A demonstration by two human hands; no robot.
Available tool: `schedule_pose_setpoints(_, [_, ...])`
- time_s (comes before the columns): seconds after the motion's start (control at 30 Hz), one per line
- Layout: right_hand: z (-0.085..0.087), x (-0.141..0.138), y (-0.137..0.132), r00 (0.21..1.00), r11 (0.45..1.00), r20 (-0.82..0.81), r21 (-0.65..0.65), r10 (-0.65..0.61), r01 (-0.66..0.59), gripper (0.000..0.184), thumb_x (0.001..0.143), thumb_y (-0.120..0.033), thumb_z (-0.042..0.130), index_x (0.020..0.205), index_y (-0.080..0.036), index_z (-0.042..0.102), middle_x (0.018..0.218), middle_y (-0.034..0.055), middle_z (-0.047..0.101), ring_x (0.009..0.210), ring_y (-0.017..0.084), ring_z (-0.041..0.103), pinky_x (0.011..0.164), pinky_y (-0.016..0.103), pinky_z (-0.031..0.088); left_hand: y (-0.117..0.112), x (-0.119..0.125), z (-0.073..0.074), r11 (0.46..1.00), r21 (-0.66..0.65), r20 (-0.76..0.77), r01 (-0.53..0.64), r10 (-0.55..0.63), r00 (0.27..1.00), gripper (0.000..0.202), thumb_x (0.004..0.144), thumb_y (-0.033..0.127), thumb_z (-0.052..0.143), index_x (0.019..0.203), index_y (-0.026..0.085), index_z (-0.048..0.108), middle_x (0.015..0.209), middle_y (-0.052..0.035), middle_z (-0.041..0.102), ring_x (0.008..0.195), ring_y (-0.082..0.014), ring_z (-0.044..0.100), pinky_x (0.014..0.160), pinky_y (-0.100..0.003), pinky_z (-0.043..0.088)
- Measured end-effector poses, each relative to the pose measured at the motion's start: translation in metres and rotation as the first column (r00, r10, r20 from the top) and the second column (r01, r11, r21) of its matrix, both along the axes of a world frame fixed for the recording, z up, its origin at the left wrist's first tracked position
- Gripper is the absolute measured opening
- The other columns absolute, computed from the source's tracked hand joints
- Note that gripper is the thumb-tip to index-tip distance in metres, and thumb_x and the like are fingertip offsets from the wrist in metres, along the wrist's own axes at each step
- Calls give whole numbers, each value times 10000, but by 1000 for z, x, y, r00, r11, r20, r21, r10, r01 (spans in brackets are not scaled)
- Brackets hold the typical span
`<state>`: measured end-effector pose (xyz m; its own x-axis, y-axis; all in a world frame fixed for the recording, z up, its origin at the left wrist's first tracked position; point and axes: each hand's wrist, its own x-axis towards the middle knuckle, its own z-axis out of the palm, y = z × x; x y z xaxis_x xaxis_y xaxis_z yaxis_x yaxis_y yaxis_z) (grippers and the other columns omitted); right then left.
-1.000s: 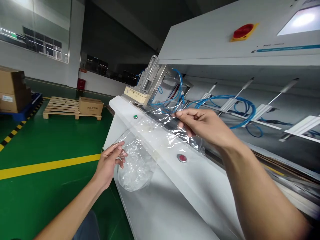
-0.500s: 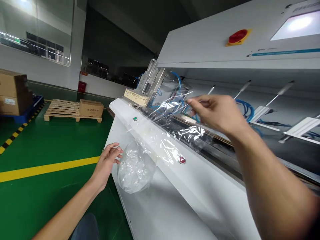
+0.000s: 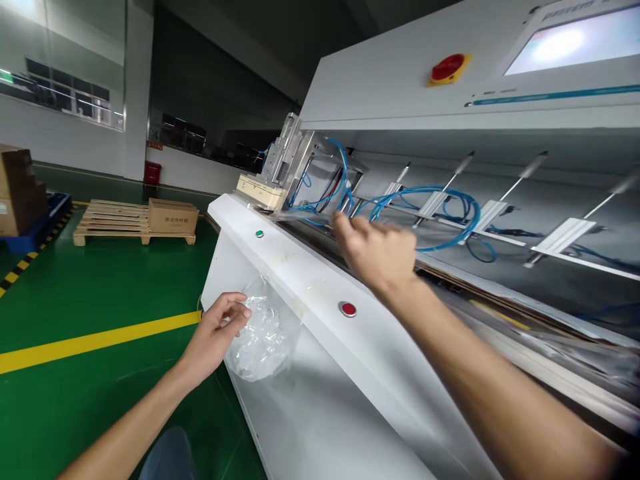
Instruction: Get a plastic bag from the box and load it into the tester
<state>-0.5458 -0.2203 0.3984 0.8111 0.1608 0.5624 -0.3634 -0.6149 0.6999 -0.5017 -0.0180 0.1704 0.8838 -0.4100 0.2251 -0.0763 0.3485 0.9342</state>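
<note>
My left hand (image 3: 220, 327) curls its fingers round the edge of a bunch of clear plastic bags (image 3: 263, 333) that hangs down the white front panel (image 3: 320, 400) of the machine. My right hand (image 3: 375, 250) reaches over the panel's top into the machine's bed, blurred by motion, fingers pinched near a thin clear plastic sheet (image 3: 295, 215) that lies flat by the blue hoses (image 3: 430, 200). Whether the right fingers still grip the sheet is unclear.
A green button (image 3: 259, 234) and a red button (image 3: 348, 309) sit on the panel's sloped top. Above are a red emergency stop (image 3: 449, 68) and a lit screen (image 3: 570, 40). To the left lie green floor with a yellow line (image 3: 95, 340), a pallet with a carton (image 3: 173, 215), and stacked boxes (image 3: 17, 190).
My right hand has carried the clear sheet away from the bunch and lowered it into the machine's bed. My left hand opened briefly, then closed on the hanging bags again.
</note>
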Motion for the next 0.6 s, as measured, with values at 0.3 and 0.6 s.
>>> schedule_pose_setpoints(0.3, [-62,11,-25,861,881,-460,289,-216,375,579,1111,-513,262,1411,-171,622,1250,223,761,1160,362,743,894,449,555,-21,13,-21,986,149,53,77,-86,995,492,884,611,658,1212,244,649,1072,-54,667,1035,-237,588,922,-382,459])
schedule_pose_setpoints(0.6, [-45,50,-45,887,712,-444,583,-124,391,745,1083,-641,168,1566,-224,553,1628,159,533,1564,373,419,1277,567,354,18,-4,-113,967,218,-72,135,-122,990,590,897,723,675,1238,242,694,1026,-55,684,934,-219,626,862,-357,504])
